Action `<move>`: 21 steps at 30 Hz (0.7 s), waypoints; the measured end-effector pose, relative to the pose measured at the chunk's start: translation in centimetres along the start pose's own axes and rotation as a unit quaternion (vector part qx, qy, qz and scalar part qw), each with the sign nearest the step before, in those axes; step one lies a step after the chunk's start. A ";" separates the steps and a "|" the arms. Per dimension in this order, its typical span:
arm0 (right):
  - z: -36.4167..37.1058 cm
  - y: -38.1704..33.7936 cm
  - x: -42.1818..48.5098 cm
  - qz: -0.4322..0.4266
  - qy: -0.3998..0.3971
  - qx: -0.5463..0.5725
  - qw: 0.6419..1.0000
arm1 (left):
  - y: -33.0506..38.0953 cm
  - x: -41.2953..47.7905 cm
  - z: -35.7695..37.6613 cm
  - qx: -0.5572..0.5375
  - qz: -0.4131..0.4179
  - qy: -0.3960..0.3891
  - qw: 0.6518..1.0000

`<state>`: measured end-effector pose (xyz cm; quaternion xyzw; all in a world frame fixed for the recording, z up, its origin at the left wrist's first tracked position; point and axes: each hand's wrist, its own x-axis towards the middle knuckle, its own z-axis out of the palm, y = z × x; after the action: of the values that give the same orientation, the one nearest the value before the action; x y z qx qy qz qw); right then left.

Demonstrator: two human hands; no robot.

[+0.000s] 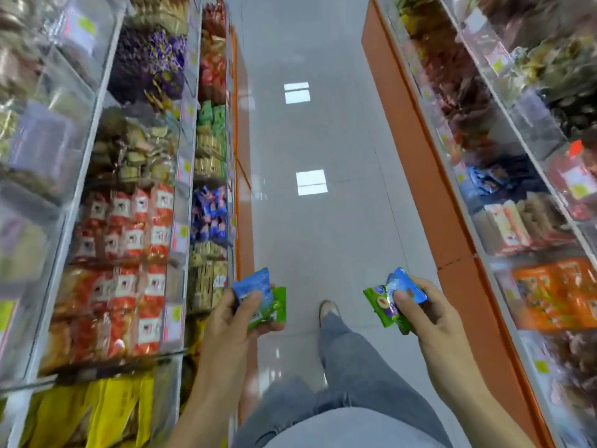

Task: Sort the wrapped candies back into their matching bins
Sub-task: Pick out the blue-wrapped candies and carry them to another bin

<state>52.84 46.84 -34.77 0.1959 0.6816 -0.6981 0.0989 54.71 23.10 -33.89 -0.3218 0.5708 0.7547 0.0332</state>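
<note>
In transit: my left hand (226,321) and right hand (434,318) each pinch wrapped candies (253,291); next, probably the blue bin (210,211) at 10 o'clock.

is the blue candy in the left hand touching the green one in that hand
Touching. The head view shows the blue candy stacked directly on the green candy, both pinched together by the left hand, with no gap.

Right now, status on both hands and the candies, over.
Left hand grips blue and green candies. Right hand grips another blue-green pair. Both over aisle floor, between bin shelves.
</note>
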 end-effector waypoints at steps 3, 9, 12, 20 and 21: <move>2.9 -4.5 7.2 -0.010 -0.038 -0.015 0.999 | 3.2 5.1 1.8 0.001 0.011 0.027 1.000; 9.9 -11.8 19.6 -0.019 -0.092 -0.022 0.995 | 9.4 15.8 3.6 -0.025 0.009 0.088 0.996; 13.0 -14.0 25.1 -0.018 -0.104 -0.022 0.994 | 12.5 21.5 4.9 -0.025 0.026 0.087 0.996; 17.5 -18.4 37.9 -0.011 -0.051 -0.025 0.998 | 22.1 36.9 9.2 -0.011 0.036 0.018 0.999; 17.8 -19.0 39.4 -0.011 -0.045 -0.028 0.999 | 23.4 38.4 9.9 -0.005 0.038 0.006 0.999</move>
<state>7.07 35.32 -33.58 0.1542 0.6979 -0.6878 0.1268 10.12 11.57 -32.97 -0.3046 0.5792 0.7561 0.0002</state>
